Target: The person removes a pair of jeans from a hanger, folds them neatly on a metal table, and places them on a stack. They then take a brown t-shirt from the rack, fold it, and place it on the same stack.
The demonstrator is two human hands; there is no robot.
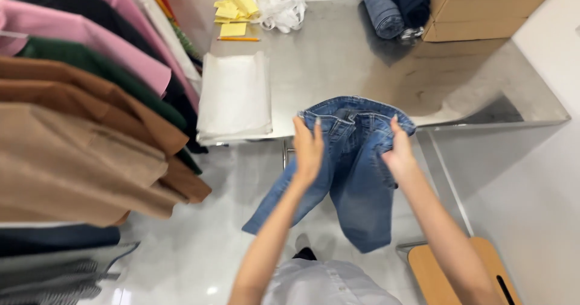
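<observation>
Blue jeans [353,172] held up by the waistband at the near edge of the steel bench [338,57], legs hanging free toward the floor. Left hand [308,151] pinching the waistband at 9 o'clock, right hand [399,151] pinching it at 3 o'clock, fingers curled over the denim. Likely soft and floppy, moderately heavy, not slippery or fragile; best gripped at the thick waistband seam. Rolled dark denim [396,6] at 1 o'clock on the bench, white folded sheets [235,93] at 10 o'clock.
</observation>
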